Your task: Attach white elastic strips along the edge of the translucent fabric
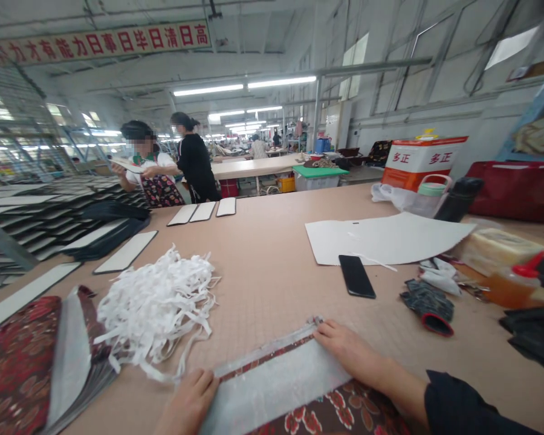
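Note:
A dark red-brown flowered fabric piece point(340, 414) lies at the table's front edge, with a pale grey backing strip point(281, 377) across it and a narrow folded edge along its far side. My left hand point(193, 396) has its fingers bent closed on the left end of the strip. At the far right corner, my right hand point(347, 350) pinches the folded edge, thumb hidden. Left of the fabric is a loose heap of white tape strips point(158, 305); one strand trails close to my left hand. A stack of similar flowered pieces point(27, 356) lies at far left.
A black phone point(356, 276) touches a large white sheet point(385, 235). Right of them lie a dark sleeve cover point(428, 305) and a red-capped glue bottle point(514, 281). White boards point(126, 252) line the left side. Two people point(194, 157) stand beyond the table.

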A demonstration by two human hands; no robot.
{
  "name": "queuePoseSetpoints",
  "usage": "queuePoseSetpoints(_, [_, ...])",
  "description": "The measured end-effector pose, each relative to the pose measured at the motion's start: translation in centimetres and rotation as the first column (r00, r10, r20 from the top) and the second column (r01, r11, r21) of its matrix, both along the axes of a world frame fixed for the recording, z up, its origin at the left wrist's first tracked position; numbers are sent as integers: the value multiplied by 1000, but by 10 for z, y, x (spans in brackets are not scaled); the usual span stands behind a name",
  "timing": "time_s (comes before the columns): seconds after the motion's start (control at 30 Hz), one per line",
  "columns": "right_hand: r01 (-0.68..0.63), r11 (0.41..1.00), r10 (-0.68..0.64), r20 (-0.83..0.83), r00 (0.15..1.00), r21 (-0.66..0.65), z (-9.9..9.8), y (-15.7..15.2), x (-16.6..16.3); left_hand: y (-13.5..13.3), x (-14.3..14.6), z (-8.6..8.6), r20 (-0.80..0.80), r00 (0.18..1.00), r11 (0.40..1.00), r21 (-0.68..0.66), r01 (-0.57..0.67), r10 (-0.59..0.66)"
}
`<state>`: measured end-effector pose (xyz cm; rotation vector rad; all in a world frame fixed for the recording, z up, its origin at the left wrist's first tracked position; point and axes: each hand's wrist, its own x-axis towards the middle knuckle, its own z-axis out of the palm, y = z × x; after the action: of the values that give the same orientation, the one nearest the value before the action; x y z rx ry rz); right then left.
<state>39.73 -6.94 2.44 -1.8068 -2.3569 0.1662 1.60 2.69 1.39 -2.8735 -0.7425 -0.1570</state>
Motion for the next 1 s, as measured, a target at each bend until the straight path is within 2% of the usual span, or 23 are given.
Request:
queuePoseSetpoints(0.1, [15, 997, -4, 142, 990, -73, 9, 12, -11, -5, -14, 9, 36, 999, 999, 29, -21, 20])
queuePoseSetpoints(0.2, [-4, 990, 39, 239, 970, -143, 24, 32, -49, -10, -11, 12, 93, 994, 996, 72, -56, 50])
queuePoseSetpoints(0.3, [-216, 966, 229, 87, 970, -140, 33, 47, -114, -17, -7, 8, 159, 985, 986, 140, -93, 70])
queuePoseSetpoints(0.37, [-355, 932, 352, -46, 935, -75, 29, 52, -157, -22, -9, 4, 219, 970, 975, 164, -147, 109])
queuePoseSetpoints(0.43, [-425, 905, 424, -72, 903, 2, 19, 55, -191, -27, -15, 1, 270, 948, 964, 159, -215, 167])
queuePoseSetpoints(0.5, [-442, 896, 443, -21, 896, 37, 8, 59, -212, -31, -24, 1, 281, 932, 957, 115, -268, 228])
queuePoseSetpoints(0.57, [-419, 908, 419, -4, 908, 20, -1, 66, -223, -34, -32, 0, 272, 925, 956, 46, -289, 266])
queuePoseSetpoints(0.67, [-375, 927, 373, -108, 922, -3, -8, 76, -232, -36, -40, -4, 332, 891, 951, -72, -302, 308])
queuePoseSetpoints(0.73, [-381, 924, 380, -158, 912, 25, -10, 78, -237, -37, -43, -11, 406, 828, 922, -181, -343, 388])
queuePoseSetpoints(0.8, [-407, 910, 415, -132, 900, 81, -11, 74, -241, -38, -45, -17, 462, 743, 874, -296, -385, 484])
queuePoseSetpoints(0.9, [-523, 834, 532, -3, 847, 175, -10, 68, -241, -38, -45, -21, 478, 678, 828, -370, -422, 559])
queuePoseSetpoints(1.0, [-644, 738, 642, 86, 762, 200, -5, 69, -236, -37, -41, -16, 425, 732, 846, -305, -438, 532])
